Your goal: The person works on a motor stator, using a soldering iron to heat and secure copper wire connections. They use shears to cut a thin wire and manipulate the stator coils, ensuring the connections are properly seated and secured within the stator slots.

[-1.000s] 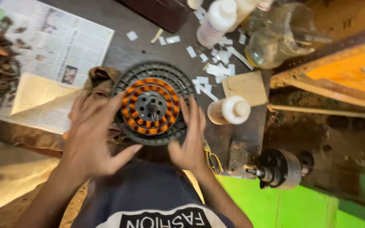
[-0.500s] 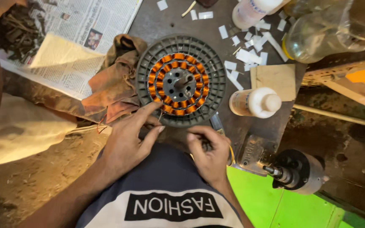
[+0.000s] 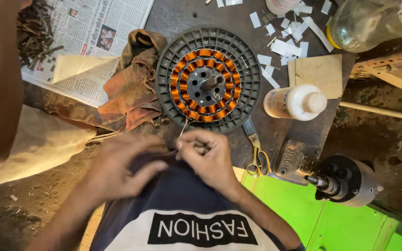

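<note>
A round grey stator point(image 3: 208, 79) with a ring of copper-orange coils and a central shaft lies flat on the dark workbench. A thin copper wire point(image 3: 183, 128) runs from its near edge down to my hands. My right hand point(image 3: 208, 155) pinches the end of that wire just below the stator's rim. My left hand point(image 3: 122, 165) rests beside it over my dark shirt, fingers curled toward the same wire end; whether it grips the wire I cannot tell.
A brown rag point(image 3: 133, 88) and newspaper point(image 3: 89, 42) lie left of the stator. Scissors point(image 3: 256, 151) lie at its lower right, beside a white bottle point(image 3: 294, 102), a cardboard piece point(image 3: 316, 74), paper scraps point(image 3: 284, 35) and a clear jar point(image 3: 373, 21). A small motor point(image 3: 347, 180) sits at right.
My hands have drawn back from the stator's face to its near edge and come together on the wire. The view has shifted so the stator sits higher in frame.
</note>
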